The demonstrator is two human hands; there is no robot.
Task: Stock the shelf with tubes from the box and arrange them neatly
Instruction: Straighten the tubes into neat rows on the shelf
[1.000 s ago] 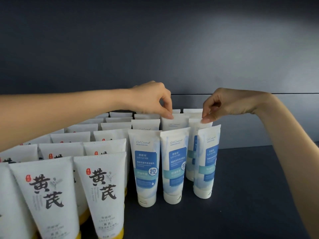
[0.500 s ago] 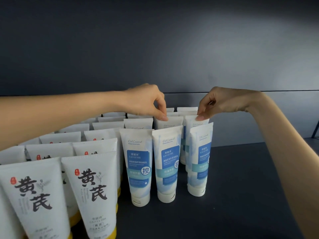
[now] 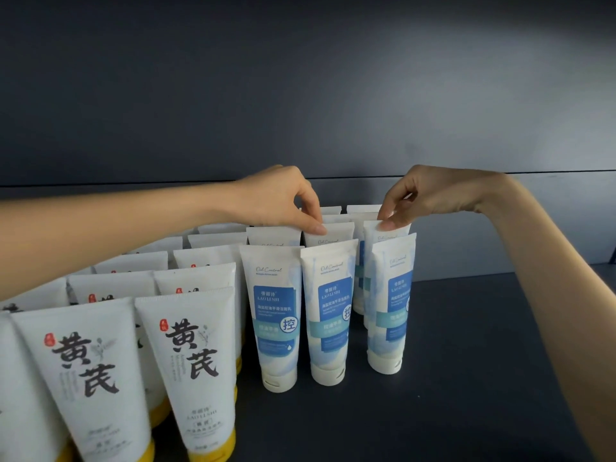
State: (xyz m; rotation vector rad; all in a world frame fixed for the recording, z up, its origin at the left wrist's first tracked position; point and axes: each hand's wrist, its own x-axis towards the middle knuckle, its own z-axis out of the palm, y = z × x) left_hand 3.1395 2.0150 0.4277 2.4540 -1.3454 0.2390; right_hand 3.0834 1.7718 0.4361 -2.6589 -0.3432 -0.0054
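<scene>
**Two hands pinch tubes on a shelf**

Blue-and-white tubes stand cap-down in rows on a dark shelf, beside rows of yellow-capped tubes on the left. The left hand pinches the top edge of a second-row tube. The right hand has its grip closed on the top of a neighbouring tube.
</scene>
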